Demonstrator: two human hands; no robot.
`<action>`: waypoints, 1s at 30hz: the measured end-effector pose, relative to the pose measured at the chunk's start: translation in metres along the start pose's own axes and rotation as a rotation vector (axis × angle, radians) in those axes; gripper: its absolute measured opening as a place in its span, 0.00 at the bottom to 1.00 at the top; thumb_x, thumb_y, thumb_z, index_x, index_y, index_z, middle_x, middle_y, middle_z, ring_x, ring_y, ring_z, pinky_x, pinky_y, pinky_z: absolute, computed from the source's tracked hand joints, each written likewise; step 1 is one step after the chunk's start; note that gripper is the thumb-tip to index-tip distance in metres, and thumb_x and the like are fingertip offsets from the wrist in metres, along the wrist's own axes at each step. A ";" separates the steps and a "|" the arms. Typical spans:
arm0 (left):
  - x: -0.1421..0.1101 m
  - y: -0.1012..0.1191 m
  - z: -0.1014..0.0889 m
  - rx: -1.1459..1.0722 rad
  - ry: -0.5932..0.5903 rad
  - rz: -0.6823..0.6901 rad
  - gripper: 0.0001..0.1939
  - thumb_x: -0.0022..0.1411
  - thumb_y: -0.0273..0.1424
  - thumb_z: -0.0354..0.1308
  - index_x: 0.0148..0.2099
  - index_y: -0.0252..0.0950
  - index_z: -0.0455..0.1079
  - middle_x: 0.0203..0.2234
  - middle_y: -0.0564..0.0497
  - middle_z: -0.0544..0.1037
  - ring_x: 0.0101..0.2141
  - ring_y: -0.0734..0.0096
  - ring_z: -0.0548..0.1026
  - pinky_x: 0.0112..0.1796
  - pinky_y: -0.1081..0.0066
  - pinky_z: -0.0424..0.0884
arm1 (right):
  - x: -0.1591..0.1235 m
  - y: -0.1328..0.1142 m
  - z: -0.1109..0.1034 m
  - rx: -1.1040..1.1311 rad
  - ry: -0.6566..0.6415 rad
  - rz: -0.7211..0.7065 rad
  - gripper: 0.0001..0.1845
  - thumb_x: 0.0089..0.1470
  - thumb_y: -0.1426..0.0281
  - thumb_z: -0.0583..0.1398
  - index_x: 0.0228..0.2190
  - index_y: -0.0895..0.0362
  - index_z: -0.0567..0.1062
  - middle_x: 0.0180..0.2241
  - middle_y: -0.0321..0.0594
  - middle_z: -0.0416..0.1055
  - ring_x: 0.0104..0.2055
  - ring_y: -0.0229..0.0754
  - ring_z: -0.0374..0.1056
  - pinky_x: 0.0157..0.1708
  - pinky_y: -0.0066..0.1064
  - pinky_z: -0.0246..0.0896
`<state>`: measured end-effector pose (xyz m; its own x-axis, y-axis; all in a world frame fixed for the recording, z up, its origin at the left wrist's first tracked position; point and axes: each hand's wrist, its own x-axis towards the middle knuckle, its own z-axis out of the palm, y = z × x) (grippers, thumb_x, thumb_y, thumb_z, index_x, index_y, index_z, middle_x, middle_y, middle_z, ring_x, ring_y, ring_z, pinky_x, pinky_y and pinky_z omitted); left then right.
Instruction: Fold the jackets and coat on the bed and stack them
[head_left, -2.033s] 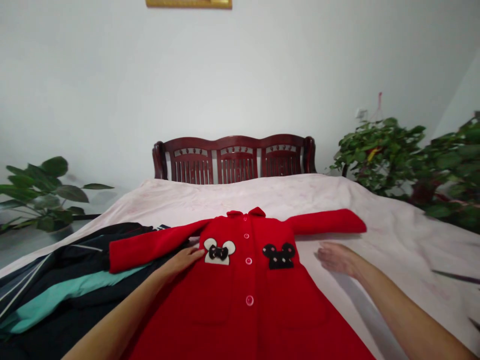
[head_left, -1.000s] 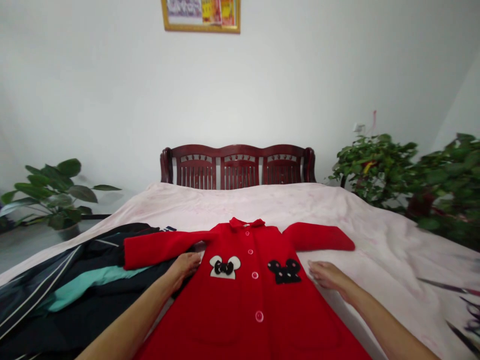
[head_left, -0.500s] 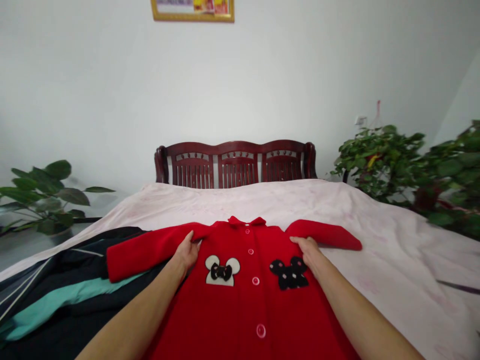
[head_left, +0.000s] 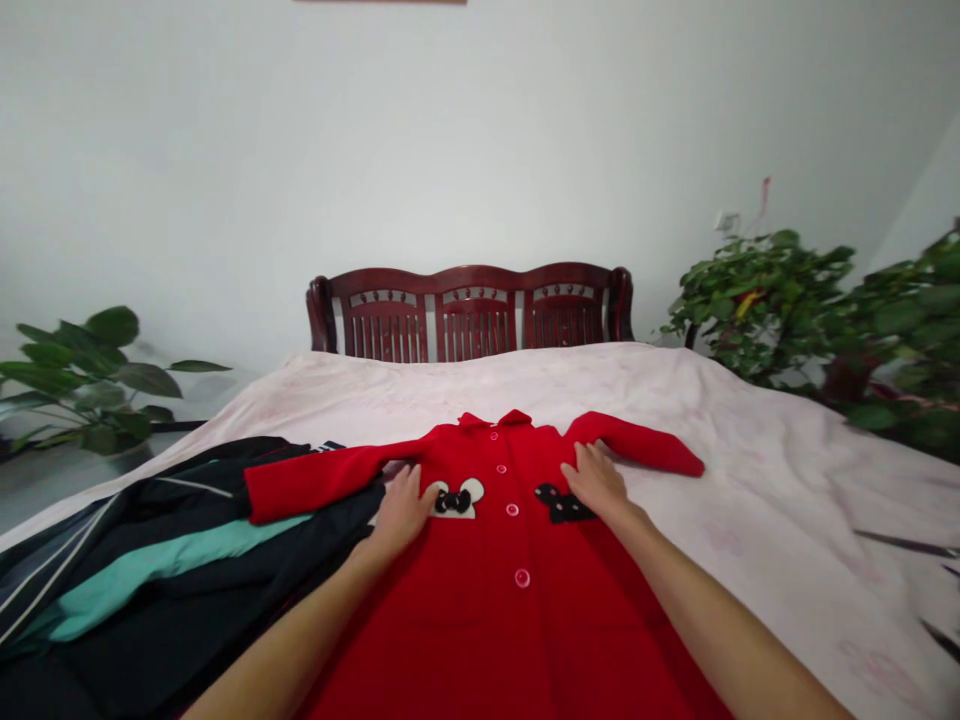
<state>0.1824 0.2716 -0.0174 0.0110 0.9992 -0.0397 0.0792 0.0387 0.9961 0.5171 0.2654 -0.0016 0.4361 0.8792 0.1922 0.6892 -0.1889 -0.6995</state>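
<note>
A red buttoned coat (head_left: 487, 600) lies face up with its collar away from me and its sleeves spread to both sides. On its chest are a white mouse-head patch with a black bow (head_left: 456, 498) and a black spotted patch (head_left: 559, 502). My left hand (head_left: 403, 512) rests open on the coat's left edge, its thumb touching the white patch. Below the right-side sleeve, my right hand (head_left: 598, 480) lies on the cloth with fingers apart, covering part of the black patch.
Dark clothes with a teal strip (head_left: 142, 580) are heaped at left, partly under the red sleeve. A pale bedsheet (head_left: 750, 560) spreads beneath everything. Beyond it stands a dark wooden headboard (head_left: 474, 318). Leafy plants (head_left: 772, 300) flank the bed at right, another plant (head_left: 97, 380) at left.
Both hands have loosened from gripping the coat's sides and now rest on its chest, closer together. The coat lies flatter and its left sleeve has shifted right. The view has tilted down slightly.
</note>
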 end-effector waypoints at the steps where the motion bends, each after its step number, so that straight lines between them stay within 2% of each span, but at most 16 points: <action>1: -0.015 -0.007 0.006 0.119 -0.044 0.071 0.22 0.54 0.32 0.65 0.52 0.37 0.72 0.63 0.41 0.66 0.68 0.49 0.49 0.65 0.55 0.49 | -0.017 -0.002 0.005 -0.059 -0.037 -0.067 0.29 0.52 0.65 0.62 0.55 0.61 0.72 0.64 0.56 0.59 0.68 0.59 0.50 0.66 0.50 0.41; 3: -0.043 -0.022 0.013 0.469 -0.156 0.252 0.25 0.57 0.38 0.63 0.57 0.39 0.71 0.65 0.43 0.64 0.69 0.48 0.49 0.66 0.48 0.43 | -0.052 -0.001 0.015 -0.244 -0.151 -0.212 0.32 0.57 0.59 0.58 0.61 0.57 0.66 0.67 0.50 0.55 0.71 0.58 0.43 0.67 0.52 0.34; 5: -0.067 -0.038 0.014 0.905 -0.232 0.432 0.28 0.63 0.43 0.56 0.63 0.43 0.66 0.66 0.42 0.62 0.68 0.45 0.51 0.64 0.41 0.42 | -0.083 0.007 0.022 -0.455 -0.285 -0.322 0.34 0.61 0.55 0.52 0.65 0.54 0.62 0.69 0.47 0.52 0.71 0.58 0.42 0.66 0.56 0.33; 7: -0.084 -0.052 0.009 1.189 -0.230 0.551 0.29 0.67 0.44 0.51 0.68 0.45 0.60 0.68 0.43 0.58 0.68 0.46 0.52 0.64 0.40 0.45 | -0.107 0.019 0.026 -0.558 -0.346 -0.375 0.35 0.63 0.53 0.48 0.66 0.53 0.58 0.69 0.46 0.49 0.71 0.58 0.42 0.67 0.55 0.32; 9: -0.092 -0.061 0.005 1.318 -0.187 0.618 0.29 0.69 0.44 0.48 0.70 0.46 0.56 0.68 0.43 0.58 0.67 0.50 0.54 0.64 0.43 0.49 | -0.120 0.030 0.027 -0.583 -0.335 -0.402 0.35 0.64 0.54 0.47 0.67 0.54 0.56 0.70 0.46 0.48 0.71 0.55 0.42 0.68 0.52 0.31; 16: -0.100 -0.064 0.005 1.409 -0.107 0.654 0.27 0.70 0.40 0.47 0.69 0.47 0.57 0.67 0.43 0.60 0.66 0.53 0.57 0.63 0.47 0.55 | -0.134 0.034 0.021 -0.620 -0.327 -0.363 0.36 0.64 0.54 0.44 0.68 0.58 0.54 0.70 0.45 0.45 0.72 0.52 0.40 0.68 0.50 0.33; 21: -0.128 -0.069 -0.002 1.395 -0.087 0.665 0.27 0.70 0.39 0.47 0.70 0.46 0.56 0.67 0.44 0.61 0.66 0.53 0.58 0.62 0.48 0.57 | -0.158 0.041 0.016 -0.601 -0.289 -0.365 0.37 0.64 0.53 0.45 0.67 0.59 0.54 0.70 0.46 0.45 0.72 0.53 0.41 0.68 0.51 0.32; 26: -0.153 -0.074 -0.015 1.369 -0.126 0.686 0.29 0.69 0.41 0.49 0.70 0.45 0.54 0.67 0.43 0.61 0.66 0.55 0.58 0.63 0.51 0.57 | -0.185 0.044 0.003 -0.644 -0.279 -0.340 0.35 0.64 0.55 0.45 0.67 0.57 0.56 0.69 0.45 0.48 0.71 0.52 0.43 0.68 0.51 0.34; 30: -0.168 -0.075 -0.022 1.357 -0.139 0.646 0.30 0.69 0.41 0.49 0.71 0.44 0.53 0.67 0.43 0.60 0.67 0.55 0.57 0.63 0.51 0.57 | -0.202 0.046 -0.005 -0.643 -0.249 -0.327 0.34 0.64 0.56 0.45 0.66 0.56 0.58 0.69 0.45 0.50 0.71 0.52 0.44 0.68 0.50 0.34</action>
<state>0.1523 0.1016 -0.0838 0.4884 0.8266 0.2797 0.8575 -0.5141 0.0219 0.4634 0.0768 -0.0690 0.0610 0.9925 0.1059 0.9954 -0.0527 -0.0802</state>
